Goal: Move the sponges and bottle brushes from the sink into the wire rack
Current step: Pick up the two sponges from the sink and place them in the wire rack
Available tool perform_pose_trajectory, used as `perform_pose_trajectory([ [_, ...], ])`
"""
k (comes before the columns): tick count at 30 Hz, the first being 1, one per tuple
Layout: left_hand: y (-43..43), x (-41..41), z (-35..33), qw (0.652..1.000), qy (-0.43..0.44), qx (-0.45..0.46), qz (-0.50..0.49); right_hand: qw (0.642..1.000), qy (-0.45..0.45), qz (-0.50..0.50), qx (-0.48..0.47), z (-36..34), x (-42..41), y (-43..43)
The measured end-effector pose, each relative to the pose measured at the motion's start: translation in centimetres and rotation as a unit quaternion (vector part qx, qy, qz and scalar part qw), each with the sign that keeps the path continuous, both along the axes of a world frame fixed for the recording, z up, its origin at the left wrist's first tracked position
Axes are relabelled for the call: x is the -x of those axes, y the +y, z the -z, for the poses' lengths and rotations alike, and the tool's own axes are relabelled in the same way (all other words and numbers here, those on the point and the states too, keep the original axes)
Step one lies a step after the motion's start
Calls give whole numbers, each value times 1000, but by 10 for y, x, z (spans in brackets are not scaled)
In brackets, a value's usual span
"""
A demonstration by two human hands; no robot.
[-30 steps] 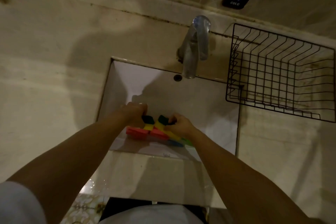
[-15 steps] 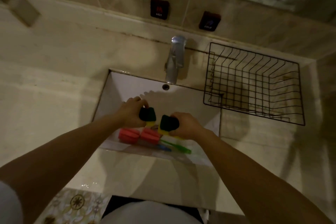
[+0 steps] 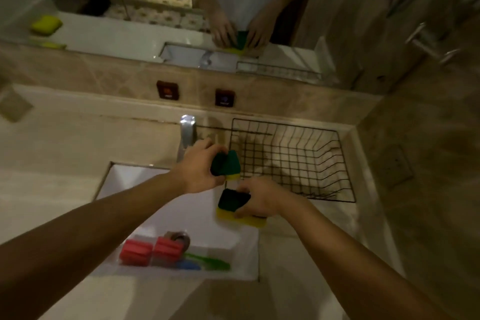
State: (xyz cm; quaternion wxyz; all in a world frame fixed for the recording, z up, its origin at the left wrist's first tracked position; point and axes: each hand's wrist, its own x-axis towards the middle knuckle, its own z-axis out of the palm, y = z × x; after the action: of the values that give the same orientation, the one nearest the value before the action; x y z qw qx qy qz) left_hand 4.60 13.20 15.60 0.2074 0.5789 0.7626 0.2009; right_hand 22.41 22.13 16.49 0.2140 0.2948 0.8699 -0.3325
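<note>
My left hand grips a green-and-yellow sponge, squeezed and held up by the left edge of the black wire rack. My right hand holds a second green-and-yellow sponge just below it, over the sink's right rim. Two bottle brushes with red foam heads lie in the white sink near its front wall; one has a green handle, the other a blue one. Nothing lies in the rack.
A chrome tap stands behind the sink, just left of my left hand. Hot and cold buttons sit on the backsplash. A mirror above reflects my hands. A tiled wall closes off the counter right of the rack.
Both hands have risen out of the sink with a sponge each and moved right toward the rack. The camera tilted up, revealing the mirror.
</note>
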Motion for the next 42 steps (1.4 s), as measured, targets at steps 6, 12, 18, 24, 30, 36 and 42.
perform_pose_trajectory([
  [6,68,-35,10,998,50,0,47,997,0,57,-55,-14,-39,53],
  [12,118,-57,47,995,94,-6,31,991,-21,98,-93,-3,-58,92],
  [18,162,-65,90,988,142,-19,64,988,-32,136,-59,26,-73,120],
  [24,192,-63,124,983,166,38,66,989,3,146,-22,45,-86,141],
  [30,191,-52,137,987,132,77,46,986,57,157,-23,40,-87,157],
  [36,198,-52,145,990,102,87,51,982,43,180,-45,45,-87,172],
  [42,202,-52,144,992,93,87,24,982,40,182,-43,48,-81,179],
])
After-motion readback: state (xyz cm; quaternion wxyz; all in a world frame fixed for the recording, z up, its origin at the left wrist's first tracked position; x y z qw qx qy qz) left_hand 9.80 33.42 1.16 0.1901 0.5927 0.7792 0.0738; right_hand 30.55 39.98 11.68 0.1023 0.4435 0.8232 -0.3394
